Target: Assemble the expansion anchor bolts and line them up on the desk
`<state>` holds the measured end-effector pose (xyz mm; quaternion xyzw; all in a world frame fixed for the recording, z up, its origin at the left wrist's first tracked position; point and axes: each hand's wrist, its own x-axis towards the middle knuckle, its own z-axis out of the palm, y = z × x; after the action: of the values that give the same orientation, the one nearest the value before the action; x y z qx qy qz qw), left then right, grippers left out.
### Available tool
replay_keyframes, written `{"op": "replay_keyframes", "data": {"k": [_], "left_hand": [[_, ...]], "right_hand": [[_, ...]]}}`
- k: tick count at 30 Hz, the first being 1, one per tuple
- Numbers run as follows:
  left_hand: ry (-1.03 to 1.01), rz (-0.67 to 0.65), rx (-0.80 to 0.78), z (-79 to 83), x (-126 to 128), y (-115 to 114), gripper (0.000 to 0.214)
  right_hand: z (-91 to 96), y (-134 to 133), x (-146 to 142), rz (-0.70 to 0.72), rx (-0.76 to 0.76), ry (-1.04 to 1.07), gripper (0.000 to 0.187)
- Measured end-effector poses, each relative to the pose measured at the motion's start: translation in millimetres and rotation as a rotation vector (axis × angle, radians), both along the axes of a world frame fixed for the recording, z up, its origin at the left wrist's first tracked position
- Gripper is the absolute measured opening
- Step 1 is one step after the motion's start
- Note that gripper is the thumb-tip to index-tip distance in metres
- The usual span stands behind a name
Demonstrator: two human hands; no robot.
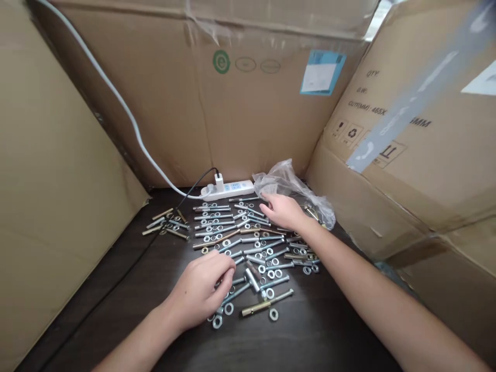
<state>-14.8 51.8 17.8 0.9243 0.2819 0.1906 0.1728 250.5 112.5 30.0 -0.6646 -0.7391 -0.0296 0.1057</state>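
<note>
My left hand [207,289] rests low over the near left part of the laid-out hardware, its fingers curled in toward the thumb; whatever they may hold is hidden. Under and beside it lie silver sleeve bolts, a flat washer [229,309] and a hex nut [217,322]. At the far end of the rows, my right hand [284,210] has thumb and index finger apart, with no object visible between them. Its index fingertip is close to the end of a silver bolt [243,199] and the clear plastic bag [284,175]. A brass-coloured sleeve bolt [267,303] lies nearest me.
A white power strip [232,189] with a plugged-in adapter stands by the back cardboard wall [155,103]. A black cable [127,271] crosses the dark table at left, by a small pile of bolts [166,223]. Cardboard walls enclose the left and right sides.
</note>
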Motion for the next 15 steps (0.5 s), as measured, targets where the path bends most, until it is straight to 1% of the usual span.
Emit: {"op": "replay_keyframes", "data": {"k": [1, 3, 5, 6, 7, 10, 12, 15], "left_hand": [[0.006, 0.002, 0.013, 0.2, 0.0, -0.7, 0.021], [0.022, -0.002, 0.042, 0.8, 0.2, -2.0, 0.022], [0.039, -0.012, 0.071, 1.2, 0.6, -3.0, 0.021], [0.051, -0.015, 0.084, 1.3, 1.0, -3.4, 0.02], [0.064, -0.012, 0.094, 1.3, 1.3, -3.8, 0.019], [0.105, -0.007, 0.105, 1.6, 2.4, -6.1, 0.014], [0.139, -0.058, 0.089, 3.3, 3.2, -9.6, 0.013], [0.185, -0.169, 0.059, 8.2, 5.6, -17.8, 0.013]], "right_hand": [[1.0, -4.6, -2.4, 0.008, 0.017, 0.001, 0.041], [2.1, -22.7, -9.9, 0.041, 0.075, 0.009, 0.039], [1.8, -49.0, -19.7, 0.13, 0.171, 0.078, 0.033], [1.1, -63.2, -24.9, 0.172, 0.184, 0.12, 0.03], [-0.1, -76.7, -30.2, 0.216, 0.177, 0.156, 0.026], [-5.0, -108.0, -44.6, 0.265, 0.154, 0.251, 0.019], [-7.2, -119.4, -51.3, 0.279, 0.121, 0.276, 0.016], [-4.9, -127.5, -53.1, 0.343, 0.026, 0.253, 0.015]]}}
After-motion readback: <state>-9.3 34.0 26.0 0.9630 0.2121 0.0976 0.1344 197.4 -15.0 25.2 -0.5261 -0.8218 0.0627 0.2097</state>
